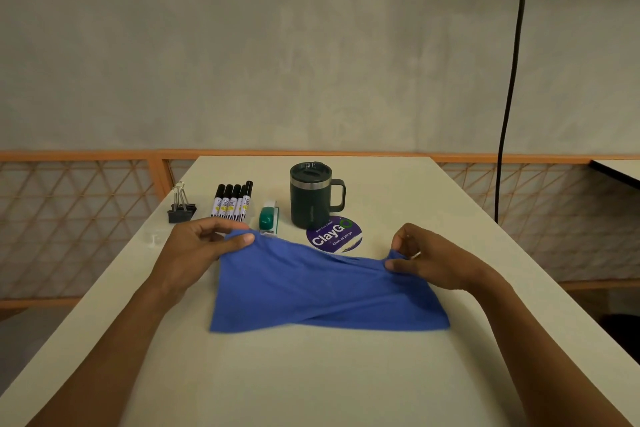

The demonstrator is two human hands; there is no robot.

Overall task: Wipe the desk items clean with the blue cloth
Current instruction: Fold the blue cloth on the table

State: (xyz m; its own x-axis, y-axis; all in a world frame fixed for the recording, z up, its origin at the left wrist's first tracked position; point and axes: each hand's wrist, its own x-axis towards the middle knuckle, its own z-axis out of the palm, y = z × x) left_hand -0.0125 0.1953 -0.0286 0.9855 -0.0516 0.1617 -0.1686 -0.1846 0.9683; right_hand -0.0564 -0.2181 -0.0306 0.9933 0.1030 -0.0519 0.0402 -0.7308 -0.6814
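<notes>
Head view: your left hand (204, 246) and right hand (426, 258) each have a pinching grip on a far corner of the soft blue cloth (322, 291) lying on the pale desk (311, 374); gather it into a pad before wiping.

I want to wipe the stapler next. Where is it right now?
In the head view the green stapler lies left of centre on the desk, between the markers and the dark mug, just beyond the far edge of the blue cloth.
</notes>
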